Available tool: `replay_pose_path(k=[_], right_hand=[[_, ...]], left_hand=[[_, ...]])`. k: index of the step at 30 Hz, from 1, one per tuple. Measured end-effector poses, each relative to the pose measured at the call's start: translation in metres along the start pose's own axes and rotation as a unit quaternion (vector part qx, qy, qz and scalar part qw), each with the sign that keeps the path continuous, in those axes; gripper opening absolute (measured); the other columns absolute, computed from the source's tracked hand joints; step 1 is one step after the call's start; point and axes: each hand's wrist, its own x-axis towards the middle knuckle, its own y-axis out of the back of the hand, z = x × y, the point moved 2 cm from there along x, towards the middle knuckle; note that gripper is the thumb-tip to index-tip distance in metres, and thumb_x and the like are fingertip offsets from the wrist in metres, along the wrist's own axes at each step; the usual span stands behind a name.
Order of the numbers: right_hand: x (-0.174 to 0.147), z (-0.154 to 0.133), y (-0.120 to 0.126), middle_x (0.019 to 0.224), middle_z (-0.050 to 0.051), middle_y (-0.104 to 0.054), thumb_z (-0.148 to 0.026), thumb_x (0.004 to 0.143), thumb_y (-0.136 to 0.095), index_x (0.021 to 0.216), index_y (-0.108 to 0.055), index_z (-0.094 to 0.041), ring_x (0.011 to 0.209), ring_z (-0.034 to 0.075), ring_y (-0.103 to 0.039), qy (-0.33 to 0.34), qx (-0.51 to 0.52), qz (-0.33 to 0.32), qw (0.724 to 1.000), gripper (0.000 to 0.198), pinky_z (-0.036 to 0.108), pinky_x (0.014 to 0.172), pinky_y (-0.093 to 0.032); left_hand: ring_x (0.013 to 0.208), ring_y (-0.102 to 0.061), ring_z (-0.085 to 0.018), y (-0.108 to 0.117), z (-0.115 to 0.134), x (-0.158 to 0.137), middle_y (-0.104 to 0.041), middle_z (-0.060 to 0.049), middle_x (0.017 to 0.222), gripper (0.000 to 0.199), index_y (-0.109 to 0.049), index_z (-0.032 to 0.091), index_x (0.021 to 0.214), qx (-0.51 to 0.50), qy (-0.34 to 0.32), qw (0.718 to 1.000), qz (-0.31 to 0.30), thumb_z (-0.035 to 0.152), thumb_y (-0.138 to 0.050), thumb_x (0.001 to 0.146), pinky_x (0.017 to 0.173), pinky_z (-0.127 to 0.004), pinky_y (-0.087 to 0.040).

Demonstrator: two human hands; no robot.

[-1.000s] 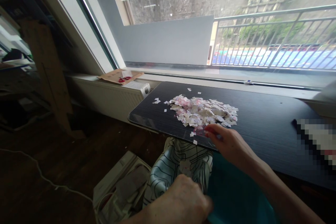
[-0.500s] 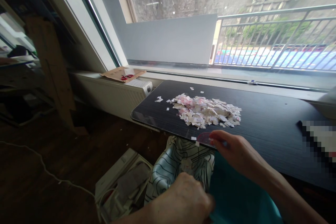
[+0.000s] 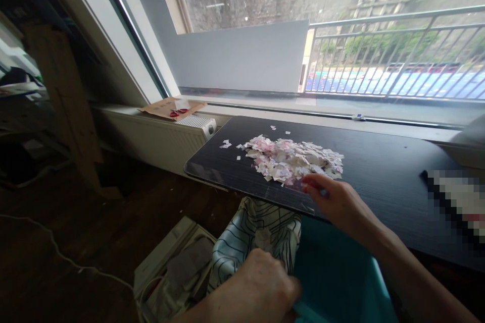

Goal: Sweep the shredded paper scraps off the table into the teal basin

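Note:
A heap of small cut paper pieces [image 3: 291,156], mostly white with some pink, lies on a dark tabletop [image 3: 379,176]. My right hand [image 3: 337,202] is at the heap's near side, thumb and fingers pinching a thin, see-through pinkish piece of plastic [image 3: 293,182] that touches the paper. Below the table edge, my left hand [image 3: 261,282] is closed at the rim of a teal bin [image 3: 337,267]; its fingertips are mostly hidden. Beside the bin hangs a patterned cloth bag [image 3: 235,247], its mouth open under the edge, with some paper inside.
Red-handled scissors [image 3: 179,112] rest on a brown envelope [image 3: 159,108] upon the radiator. A pale box of odds and ends [image 3: 182,267] stands on the floor, near a white cable [image 3: 76,265]. A blurred-out object [image 3: 454,197] lies at the table's right. A few paper scraps [image 3: 226,144] lie apart from the heap.
My right hand has moved from the table edge inward to the heap with the plastic piece. Scraps at the edge are gone from there. More of the bin's inside shows.

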Motion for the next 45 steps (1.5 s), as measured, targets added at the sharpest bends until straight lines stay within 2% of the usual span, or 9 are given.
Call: replay_pose_path(k=[3, 8, 10, 13, 17, 28, 32, 40, 45], right_hand=[[0.008, 0.010, 0.001, 0.079, 0.002, -0.071, -0.028, 0.086, -0.047, 0.100, -0.065, -0.022, 0.066, 0.017, -0.063, -0.010, -0.044, 0.040, 0.998, 0.023, 0.026, 0.058, -0.042], [0.007, 0.007, -0.005, 0.077, 0.001, -0.071, -0.026, 0.086, -0.048, 0.101, -0.064, -0.023, 0.063, 0.016, -0.063, 0.011, -0.029, 0.003, 1.000, 0.022, 0.025, 0.056, -0.040], [0.007, 0.006, -0.005, 0.079, 0.001, -0.071, -0.026, 0.086, -0.048, 0.102, -0.064, -0.023, 0.066, 0.017, -0.064, 0.000, -0.022, 0.015, 1.000, 0.022, 0.025, 0.057, -0.041], [0.012, 0.006, -0.006, 0.082, 0.002, -0.072, -0.026, 0.086, -0.048, 0.102, -0.064, -0.022, 0.071, 0.018, -0.065, -0.027, -0.027, 0.035, 0.999, 0.023, 0.026, 0.060, -0.043], [0.015, 0.001, -0.010, 0.085, 0.003, -0.072, -0.024, 0.086, -0.047, 0.102, -0.064, -0.021, 0.074, 0.018, -0.066, -0.010, -0.021, 0.002, 1.000, 0.023, 0.026, 0.063, -0.044], [0.005, 0.004, -0.002, 0.079, 0.002, -0.071, -0.026, 0.084, -0.047, 0.102, -0.063, -0.023, 0.068, 0.017, -0.064, -0.018, -0.018, -0.002, 1.000, 0.024, 0.026, 0.059, -0.044], [0.000, 0.005, -0.001, 0.075, 0.001, -0.070, -0.027, 0.085, -0.046, 0.100, -0.063, -0.023, 0.061, 0.016, -0.062, -0.017, -0.015, -0.020, 1.000, 0.023, 0.025, 0.054, -0.041], [-0.002, 0.002, 0.000, 0.072, 0.002, -0.069, -0.027, 0.084, -0.045, 0.096, -0.065, -0.022, 0.059, 0.016, -0.061, -0.015, -0.015, 0.001, 1.000, 0.023, 0.026, 0.053, -0.042], [-0.001, 0.013, -0.008, 0.081, 0.002, -0.071, -0.031, 0.084, -0.048, 0.112, -0.060, -0.022, 0.066, 0.016, -0.065, -0.043, 0.069, 0.017, 0.997, 0.032, 0.026, 0.059, -0.047]], left_hand=[[0.063, -0.066, -0.024, -0.002, 0.000, -0.002, -0.069, -0.006, 0.075, 0.018, -0.066, 0.016, 0.078, 0.009, 0.011, 1.000, 0.007, 0.033, -0.064, 0.083, 0.054, -0.028, -0.046], [0.063, -0.066, -0.023, 0.001, -0.003, -0.002, -0.069, -0.007, 0.076, 0.017, -0.066, 0.016, 0.079, 0.002, 0.013, 1.000, -0.016, 0.033, -0.064, 0.084, 0.053, -0.027, -0.046], [0.062, -0.066, -0.024, 0.003, -0.003, -0.002, -0.070, -0.007, 0.076, 0.017, -0.066, 0.016, 0.079, -0.004, 0.001, 1.000, -0.026, 0.032, -0.063, 0.084, 0.052, -0.027, -0.046], [0.065, -0.067, -0.025, 0.005, -0.001, -0.002, -0.070, -0.007, 0.078, 0.015, -0.066, 0.016, 0.080, 0.012, 0.010, 1.000, -0.014, 0.030, -0.062, 0.084, 0.055, -0.028, -0.048], [0.066, -0.067, -0.025, 0.003, 0.004, -0.004, -0.070, -0.007, 0.077, 0.017, -0.066, 0.016, 0.080, 0.017, 0.029, 0.999, -0.004, 0.031, -0.062, 0.085, 0.057, -0.029, -0.049], [0.063, -0.066, -0.024, 0.002, -0.006, -0.002, -0.069, -0.008, 0.077, 0.019, -0.065, 0.016, 0.078, -0.012, 0.005, 1.000, -0.025, 0.034, -0.062, 0.084, 0.052, -0.027, -0.045], [0.064, -0.065, -0.024, 0.000, -0.007, -0.003, -0.069, -0.007, 0.077, 0.018, -0.064, 0.016, 0.080, -0.007, 0.005, 1.000, -0.024, 0.033, -0.060, 0.084, 0.052, -0.026, -0.043], [0.065, -0.064, -0.023, 0.001, -0.009, -0.005, -0.069, -0.007, 0.077, 0.016, -0.063, 0.017, 0.080, -0.008, 0.009, 1.000, -0.007, 0.032, -0.060, 0.083, 0.055, -0.027, -0.043], [0.066, -0.065, -0.023, 0.002, -0.009, -0.008, -0.067, -0.005, 0.075, 0.011, -0.062, 0.018, 0.079, -0.018, 0.013, 1.000, 0.013, 0.030, -0.063, 0.079, 0.058, -0.028, -0.043]])
